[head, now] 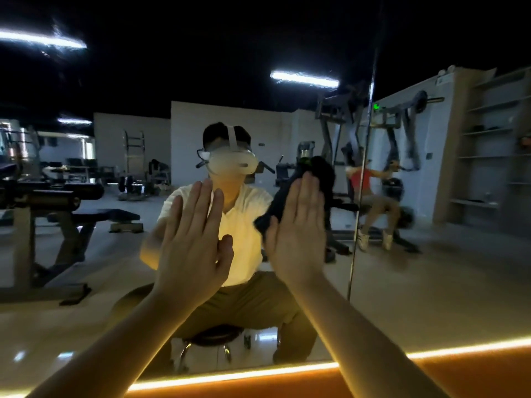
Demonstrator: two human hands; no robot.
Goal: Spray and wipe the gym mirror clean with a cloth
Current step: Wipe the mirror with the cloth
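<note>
The dark cloth (283, 196) lies against the mirror (115, 268) under the right hand's (296, 225) straight, pressing fingers (307, 193). Its long axis slants up to the right. The left hand (195, 234) is raised beside it, fingers straight, holding nothing.

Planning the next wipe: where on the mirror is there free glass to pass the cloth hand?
Free glass: right of the right hand and cloth up to the seam, and above both hands. Crowded leftward, where the left hand lies flat.

Left hand (195, 242) lies flat on the mirror (100, 297); right hand (298, 228) presses a dark cloth (319, 173) against it.
</note>
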